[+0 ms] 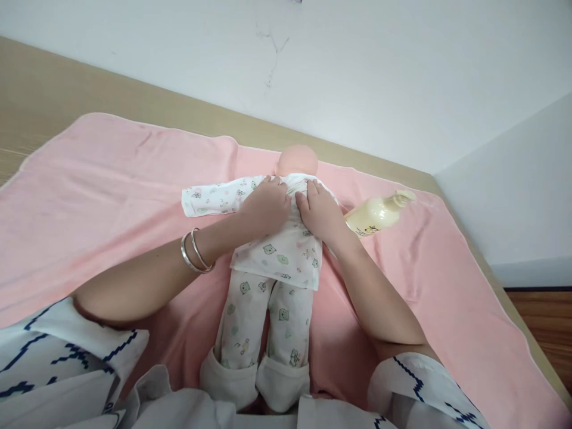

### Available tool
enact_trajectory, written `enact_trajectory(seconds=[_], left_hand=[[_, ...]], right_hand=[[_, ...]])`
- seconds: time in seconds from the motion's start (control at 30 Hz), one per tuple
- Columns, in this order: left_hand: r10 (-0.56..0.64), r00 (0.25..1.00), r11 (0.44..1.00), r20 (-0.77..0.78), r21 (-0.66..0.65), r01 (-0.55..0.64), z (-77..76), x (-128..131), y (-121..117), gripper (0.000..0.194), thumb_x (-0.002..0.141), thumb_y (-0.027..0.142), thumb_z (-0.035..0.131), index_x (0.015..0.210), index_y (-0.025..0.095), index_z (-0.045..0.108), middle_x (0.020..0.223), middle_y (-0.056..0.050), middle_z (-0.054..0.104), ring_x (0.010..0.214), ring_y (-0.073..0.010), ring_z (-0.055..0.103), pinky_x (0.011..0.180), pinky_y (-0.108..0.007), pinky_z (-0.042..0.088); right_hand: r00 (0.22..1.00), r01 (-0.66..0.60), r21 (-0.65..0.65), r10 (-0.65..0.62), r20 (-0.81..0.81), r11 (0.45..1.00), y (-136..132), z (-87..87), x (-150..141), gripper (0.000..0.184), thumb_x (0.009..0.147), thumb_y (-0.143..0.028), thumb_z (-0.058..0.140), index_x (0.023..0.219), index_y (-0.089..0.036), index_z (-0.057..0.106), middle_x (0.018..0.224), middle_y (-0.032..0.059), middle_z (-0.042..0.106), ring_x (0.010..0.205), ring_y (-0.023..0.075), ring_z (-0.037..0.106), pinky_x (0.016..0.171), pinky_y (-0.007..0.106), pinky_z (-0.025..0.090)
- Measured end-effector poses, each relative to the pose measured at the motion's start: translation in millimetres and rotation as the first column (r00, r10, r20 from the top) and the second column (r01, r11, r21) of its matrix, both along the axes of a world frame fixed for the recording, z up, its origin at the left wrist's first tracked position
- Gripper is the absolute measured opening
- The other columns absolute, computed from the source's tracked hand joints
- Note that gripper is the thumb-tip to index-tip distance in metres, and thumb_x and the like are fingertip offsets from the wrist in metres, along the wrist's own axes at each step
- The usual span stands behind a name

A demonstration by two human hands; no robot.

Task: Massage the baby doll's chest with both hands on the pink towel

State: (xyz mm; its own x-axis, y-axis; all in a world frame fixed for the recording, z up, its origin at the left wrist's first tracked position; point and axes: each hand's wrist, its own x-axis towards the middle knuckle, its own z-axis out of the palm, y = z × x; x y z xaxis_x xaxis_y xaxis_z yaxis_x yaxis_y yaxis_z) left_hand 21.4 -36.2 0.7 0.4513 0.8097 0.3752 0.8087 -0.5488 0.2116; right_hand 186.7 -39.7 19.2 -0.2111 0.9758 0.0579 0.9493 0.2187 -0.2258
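A baby doll (277, 256) lies on a pink towel (102, 196), head (297, 159) away from me, dressed in a white printed top and trousers. My left hand (267, 204) lies flat on the doll's upper back or chest, left of centre, fingers spread toward the collar. My right hand (318, 210) presses flat beside it on the right side of the top. Two silver bangles (195, 252) circle my left wrist. Neither hand grips anything; both rest on the fabric. The doll's left sleeve (210, 200) stretches out to the left.
A cream pump bottle (378, 214) lies on its side on the towel just right of my right hand. The towel covers a wooden surface (53, 95) against a white wall. The surface's edge and a wooden floor (545, 322) are at the right.
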Motion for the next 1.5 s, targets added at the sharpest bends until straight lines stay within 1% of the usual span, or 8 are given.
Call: enact_trajectory(seconds=[0.3,0.5,0.63,0.77,0.97,1.27,1.4,1.5], left_hand=[[-0.089,0.953,0.993,-0.291,0.05,0.108,-10.7,-11.7,29.2,0.038,0.097,0.005,0.035,0.095,0.007,0.072,0.104,-0.022,0.073,0.102,-0.0344,0.068,0.09,-0.048,0.054],[-0.018,0.998,0.999,-0.06,-0.039,0.016,-4.7,-2.4,4.2,0.041,0.104,0.015,0.03,0.106,0.007,0.07,0.114,-0.024,0.07,0.118,-0.036,0.063,0.111,-0.056,0.046],[-0.007,0.997,0.994,0.073,-0.111,0.015,3.1,0.7,-3.4,0.039,0.105,0.021,0.033,0.117,0.008,0.068,0.121,-0.019,0.07,0.122,-0.0324,0.063,0.116,-0.052,0.049],[0.011,0.995,0.98,0.104,-0.199,0.01,-1.5,-6.0,15.3,0.035,0.102,0.02,0.034,0.103,0.015,0.069,0.114,-0.014,0.073,0.117,-0.0298,0.066,0.111,-0.05,0.052],[0.042,0.994,0.992,0.104,-0.126,-0.028,-19.2,-10.0,35.3,0.039,0.105,0.021,0.028,0.099,0.015,0.066,0.112,-0.018,0.073,0.108,-0.0308,0.067,0.104,-0.05,0.053],[0.209,0.916,0.975,0.342,-0.148,-0.166,-26.9,1.3,16.5,0.041,0.104,0.027,0.033,0.121,0.015,0.069,0.126,-0.014,0.072,0.122,-0.0284,0.062,0.115,-0.046,0.047],[0.233,0.888,0.967,0.397,-0.192,-0.168,-27.6,0.8,15.1,0.043,0.104,0.029,0.035,0.126,0.015,0.07,0.125,-0.015,0.071,0.12,-0.0287,0.063,0.113,-0.047,0.049],[0.23,0.881,0.968,0.413,-0.192,-0.163,-27.9,0.1,15.8,0.041,0.103,0.03,0.037,0.122,0.018,0.072,0.122,-0.014,0.072,0.118,-0.0286,0.063,0.112,-0.048,0.049]], right_hand=[[0.991,-0.076,0.067,0.068,0.112,0.995,-39.7,7.0,-26.0,0.065,0.108,-0.032,0.031,0.16,0.007,0.038,0.168,0.033,0.04,0.161,0.0413,0.037,0.132,0.059,0.033],[0.993,0.027,0.025,-0.024,-0.117,0.999,-4.0,0.2,-10.6,0.054,0.104,-0.03,0.033,0.143,-0.002,0.058,0.153,0.0272,0.06,0.151,0.0357,0.05,0.127,0.054,0.041],[0.993,0.019,0.037,-0.014,-0.118,0.999,13.3,-8.6,-0.4,0.064,0.106,-0.034,0.028,0.152,0.006,0.046,0.163,0.0319,0.048,0.157,0.0383,0.042,0.132,0.06,0.032],[0.999,-0.011,0.02,0.012,-0.043,1.0,-6.1,-6.5,-7.1,0.069,0.108,-0.038,0.029,0.16,0.006,0.037,0.169,0.0317,0.041,0.162,0.0406,0.035,0.133,0.063,0.029],[0.997,-0.074,0.035,0.073,0.033,0.997,-50.5,7.0,-31.5,0.066,0.108,-0.031,0.033,0.163,0.005,0.036,0.174,0.0311,0.031,0.166,0.0433,0.024,0.135,0.062,0.025],[0.992,0.021,-0.014,-0.023,-0.125,1.0,-1.5,-3.9,-10.0,0.07,0.106,-0.035,0.038,0.167,-0.001,0.031,0.178,0.0227,0.025,0.169,0.0362,0.02,0.138,0.059,0.017],[0.984,-0.031,-0.02,0.027,-0.176,0.999,-11.4,11.4,-4.6,0.067,0.104,-0.036,0.042,0.164,-0.004,0.041,0.173,0.0199,0.039,0.165,0.0337,0.032,0.136,0.054,0.029],[0.973,-0.014,0.103,0.037,-0.227,0.995,-31.5,25.8,-5.6,0.061,0.105,-0.035,0.04,0.163,-0.018,0.044,0.173,0.0115,0.042,0.163,0.0303,0.038,0.133,0.059,0.035]])
